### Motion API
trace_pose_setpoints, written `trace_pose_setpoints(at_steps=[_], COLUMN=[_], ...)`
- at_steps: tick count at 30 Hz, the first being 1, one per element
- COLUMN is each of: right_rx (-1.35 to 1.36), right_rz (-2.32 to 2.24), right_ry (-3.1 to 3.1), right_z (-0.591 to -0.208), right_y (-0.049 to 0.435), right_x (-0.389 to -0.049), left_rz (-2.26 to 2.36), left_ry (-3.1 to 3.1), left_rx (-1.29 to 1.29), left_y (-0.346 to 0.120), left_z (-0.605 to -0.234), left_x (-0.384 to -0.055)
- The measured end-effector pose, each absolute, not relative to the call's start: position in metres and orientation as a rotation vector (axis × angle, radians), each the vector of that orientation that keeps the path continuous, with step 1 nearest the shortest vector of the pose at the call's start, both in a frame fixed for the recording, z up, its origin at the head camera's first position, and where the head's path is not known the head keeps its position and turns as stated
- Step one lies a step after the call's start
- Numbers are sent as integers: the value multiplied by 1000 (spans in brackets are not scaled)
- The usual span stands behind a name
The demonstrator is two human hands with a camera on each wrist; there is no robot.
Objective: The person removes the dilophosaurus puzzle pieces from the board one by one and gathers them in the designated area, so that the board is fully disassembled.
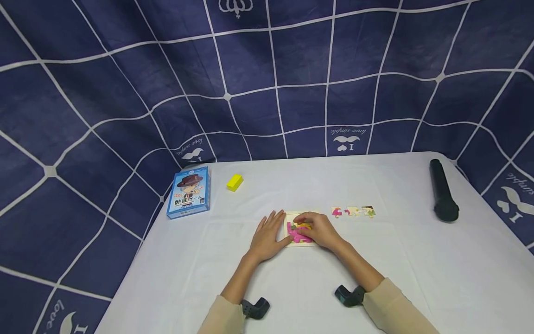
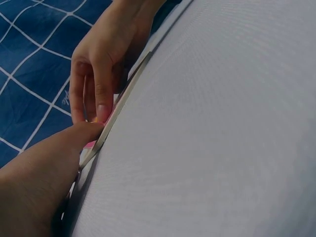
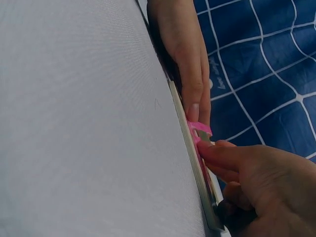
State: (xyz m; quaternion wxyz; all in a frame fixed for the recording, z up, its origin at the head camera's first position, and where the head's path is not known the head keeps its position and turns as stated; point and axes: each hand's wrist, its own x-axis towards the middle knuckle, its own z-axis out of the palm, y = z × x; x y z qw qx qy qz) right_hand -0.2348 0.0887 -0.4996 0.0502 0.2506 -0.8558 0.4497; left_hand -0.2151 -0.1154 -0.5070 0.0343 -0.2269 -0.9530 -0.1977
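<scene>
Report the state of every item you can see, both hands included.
Left hand: fingers extended, resting at the tray's left edge.
Right hand: fingers curled, pinching a pink piece.
Pink piece: tilted, raised at the tray.
Puzzle tray: flat, partly filled.
Loose pieces: out of the tray, in a row.
Blue box: closed, lying flat.
Yellow block: lying untouched.
Black cylinder: lying on its side.

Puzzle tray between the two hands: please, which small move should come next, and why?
Probably the right hand should press the pink puzzle piece flat: in the right wrist view it sticks up at an angle above the puzzle tray, and the left hand touches the tray.
</scene>
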Motion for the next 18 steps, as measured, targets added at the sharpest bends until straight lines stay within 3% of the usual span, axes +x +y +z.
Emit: trace_pose_setpoints(at_steps=[18], right_rx=[735], right_rz=[1466], right_ry=[-2569], right_z=[-504], right_y=[89], right_x=[-235], left_rz=[-605], left_ry=[-2939], left_rx=[-698], left_y=[-116], left_z=[-504], left_x=[-213])
